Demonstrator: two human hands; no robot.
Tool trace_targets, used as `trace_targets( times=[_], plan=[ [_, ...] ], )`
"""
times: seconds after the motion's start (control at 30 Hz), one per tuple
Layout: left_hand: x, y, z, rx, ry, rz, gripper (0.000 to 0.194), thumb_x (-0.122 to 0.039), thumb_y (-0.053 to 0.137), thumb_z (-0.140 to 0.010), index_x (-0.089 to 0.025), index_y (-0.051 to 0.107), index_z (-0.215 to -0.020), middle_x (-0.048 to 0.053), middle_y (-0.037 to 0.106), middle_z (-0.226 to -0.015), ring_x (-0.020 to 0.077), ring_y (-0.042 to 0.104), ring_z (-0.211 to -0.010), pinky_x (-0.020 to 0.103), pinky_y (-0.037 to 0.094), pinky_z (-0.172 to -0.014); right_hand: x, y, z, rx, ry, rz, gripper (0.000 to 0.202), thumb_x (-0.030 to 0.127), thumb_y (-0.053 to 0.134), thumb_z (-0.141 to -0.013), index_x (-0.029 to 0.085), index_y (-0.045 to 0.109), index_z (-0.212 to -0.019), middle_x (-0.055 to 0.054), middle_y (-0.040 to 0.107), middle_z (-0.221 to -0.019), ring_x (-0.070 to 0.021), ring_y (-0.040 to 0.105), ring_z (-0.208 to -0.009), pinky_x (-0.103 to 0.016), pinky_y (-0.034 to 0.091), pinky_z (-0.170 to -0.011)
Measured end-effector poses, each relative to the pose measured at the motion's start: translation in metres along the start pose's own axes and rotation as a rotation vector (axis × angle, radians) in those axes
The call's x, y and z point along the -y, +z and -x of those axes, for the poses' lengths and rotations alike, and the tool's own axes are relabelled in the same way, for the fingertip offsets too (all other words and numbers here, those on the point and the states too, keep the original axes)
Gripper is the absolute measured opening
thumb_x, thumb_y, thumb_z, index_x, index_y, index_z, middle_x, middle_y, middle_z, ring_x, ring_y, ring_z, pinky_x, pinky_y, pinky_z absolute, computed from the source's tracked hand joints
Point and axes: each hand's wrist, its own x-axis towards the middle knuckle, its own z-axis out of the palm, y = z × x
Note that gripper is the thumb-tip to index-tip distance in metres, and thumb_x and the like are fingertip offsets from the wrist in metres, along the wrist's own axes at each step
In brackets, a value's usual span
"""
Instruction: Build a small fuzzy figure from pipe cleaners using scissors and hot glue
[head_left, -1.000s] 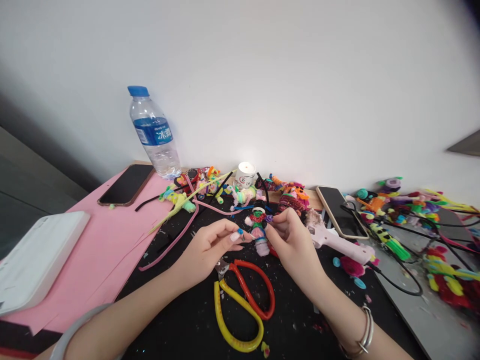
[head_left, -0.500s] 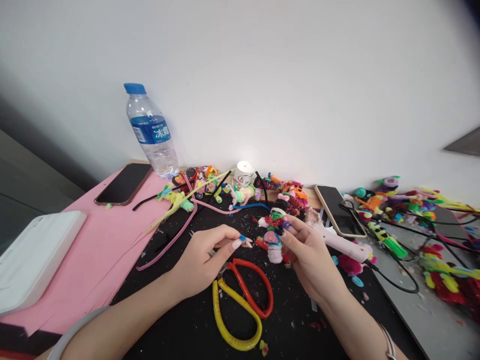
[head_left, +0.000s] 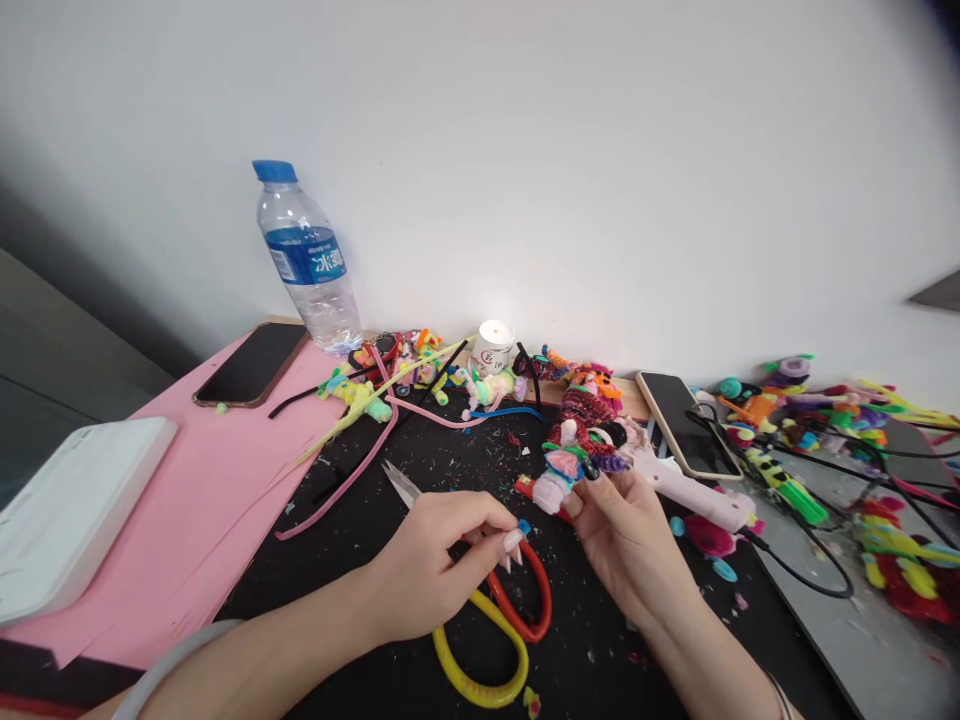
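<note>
A small blue piece [head_left: 523, 526] is pinched between the thumb and fingers of my left hand [head_left: 442, 560], which is over the scissors. My right hand [head_left: 630, 530] holds a fuzzy multicoloured figure [head_left: 564, 466] with pink, red, green and purple parts, its pale pink end pointing down and left. The scissors [head_left: 480, 690] lie on the black mat with one yellow and one red handle; their blade tips show beyond my left hand. A red object lies partly hidden behind the figure. Close to my right hand is a pale pink glue gun [head_left: 690, 495] with a black cable.
A water bottle [head_left: 311, 265] leans on the wall. A dark phone [head_left: 251, 365] and a white box [head_left: 82, 510] rest on pink paper [head_left: 195, 470]. At the back are a paper cup [head_left: 493, 347], fuzzy stems and figures. A second phone [head_left: 686, 425] and more figures [head_left: 784, 490] are at right.
My left hand has moved right and down with the blue piece, uncovering the scissor blades. In my right hand the figure has turned and tilted, and that hand has shifted slightly right.
</note>
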Motion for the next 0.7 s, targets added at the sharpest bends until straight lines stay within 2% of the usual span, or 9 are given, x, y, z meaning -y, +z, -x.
trace_targets(
  times=[0.23, 0.43, 0.7],
  plan=[
    [0.0018, 0.0019, -0.0003, -0.037, -0.113, 0.154, 0.02, -0.023, 0.048, -0.088, -0.014, 0.059, -0.075, 0.004, 0.065, -0.069, 0.0132, 0.063, -0.064, 0.022, 0.049, -0.061, -0.0038, 0.0034, 0.0018, 0.015, 0.019, -0.022, 0.021, 0.019, 0.074, -0.073, 0.025, 0.062, -0.09, 0.001, 0.068, -0.086, -0.0143, 0.063, -0.072, -0.029, 0.055, -0.069],
    [0.0027, 0.0015, -0.0006, -0.051, -0.164, 0.218, 0.02, -0.026, 0.048, -0.089, -0.014, 0.058, -0.076, 0.004, 0.065, -0.069, 0.0141, 0.063, -0.063, 0.024, 0.049, -0.06, -0.0083, 0.0011, 0.0035, 0.06, 0.025, -0.042, 0.017, 0.018, 0.07, -0.077, 0.025, 0.062, -0.089, 0.001, 0.069, -0.09, -0.0149, 0.065, -0.081, -0.029, 0.054, -0.075],
    [0.0024, 0.0009, 0.0008, -0.065, -0.164, 0.236, 0.02, -0.025, 0.049, -0.088, -0.013, 0.059, -0.075, 0.004, 0.065, -0.068, 0.0131, 0.062, -0.063, 0.022, 0.048, -0.06, -0.0097, 0.0013, 0.0029, 0.055, 0.023, -0.026, 0.016, 0.019, 0.071, -0.076, 0.025, 0.062, -0.088, 0.001, 0.069, -0.09, -0.0153, 0.065, -0.082, -0.031, 0.053, -0.079]
  ],
)
